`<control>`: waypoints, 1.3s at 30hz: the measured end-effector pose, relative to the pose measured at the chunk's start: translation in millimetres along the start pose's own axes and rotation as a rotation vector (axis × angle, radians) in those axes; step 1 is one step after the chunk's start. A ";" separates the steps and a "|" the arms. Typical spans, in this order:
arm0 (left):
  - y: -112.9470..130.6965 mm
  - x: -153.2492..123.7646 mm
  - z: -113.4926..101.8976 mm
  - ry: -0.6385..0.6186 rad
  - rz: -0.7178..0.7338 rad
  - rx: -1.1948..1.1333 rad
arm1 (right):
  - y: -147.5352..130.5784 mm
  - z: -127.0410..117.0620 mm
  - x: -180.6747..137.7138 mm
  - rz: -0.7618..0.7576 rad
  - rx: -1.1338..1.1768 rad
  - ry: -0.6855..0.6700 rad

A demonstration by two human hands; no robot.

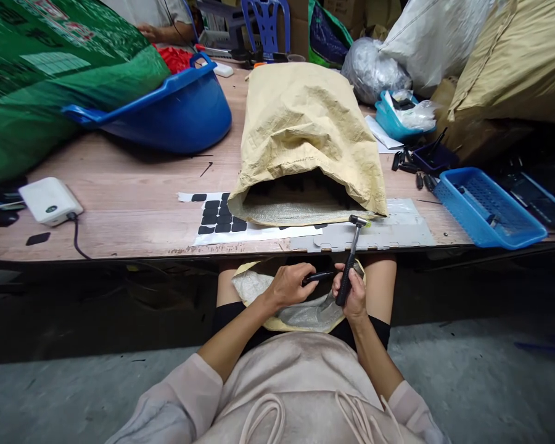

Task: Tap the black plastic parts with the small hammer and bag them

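Note:
My right hand (353, 291) is closed round the black grip of a small hammer (353, 262), whose metal head points up and away from me, near the table edge. A short black rod-like piece (319, 277) is gripped in my left hand (290, 285); its other end reaches close to my right fingers, and I cannot tell whether they touch it. Beneath both hands, an open yellow sack (300, 322) with a whitish lining lies across my lap. On the table ahead, a larger yellow sack (312, 117) lies with its mouth facing me, dark inside.
A sheet of black stickers (222, 213) lies partly under the large sack. To the left are a blue basin (176, 114), a white box with a cable (50, 200) and a green bag (50, 80). A blue basket (490, 206) stands right. Another person's hand (150, 32) shows behind.

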State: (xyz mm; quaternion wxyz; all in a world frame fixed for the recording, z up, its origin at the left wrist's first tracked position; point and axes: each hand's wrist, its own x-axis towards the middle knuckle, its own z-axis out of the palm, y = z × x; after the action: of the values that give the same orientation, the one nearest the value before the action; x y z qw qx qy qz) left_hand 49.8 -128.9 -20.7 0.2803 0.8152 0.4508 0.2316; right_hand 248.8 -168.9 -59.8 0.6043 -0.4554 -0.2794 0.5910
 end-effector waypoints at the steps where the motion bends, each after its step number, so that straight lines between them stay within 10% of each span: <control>1: -3.5 -3.3 6.8 -0.030 -0.080 0.045 | 0.6 0.2 0.4 -0.005 -0.011 -0.005; 8: -5.8 -0.6 16.2 -0.139 -0.241 0.108 | 4.8 -0.4 2.6 -0.007 -0.040 0.009; 13: 6.9 27.8 -26.1 0.119 -0.109 0.021 | 7.2 -0.2 3.7 -0.017 -0.062 0.011; 18: -22.7 98.6 -84.0 0.520 -0.284 0.177 | 8.8 2.2 5.7 -0.016 -0.045 0.009; 26: -71.1 164.9 -120.0 0.465 -0.646 0.263 | 10.5 3.8 6.7 -0.034 -0.052 -0.002; 34: -58.3 143.8 -119.7 0.489 -0.650 0.340 | 14.7 1.5 8.0 -0.033 -0.034 -0.019; 39: -35.4 108.1 -96.4 0.402 -0.286 0.288 | 16.0 1.1 8.5 -0.030 -0.024 -0.030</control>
State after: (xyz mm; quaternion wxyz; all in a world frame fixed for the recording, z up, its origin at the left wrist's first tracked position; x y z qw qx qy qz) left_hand 20.1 3.9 40.1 0.0966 0.7125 0.6360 0.2803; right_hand 241.8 -162.2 -75.1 0.6031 -0.4495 -0.3025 0.5854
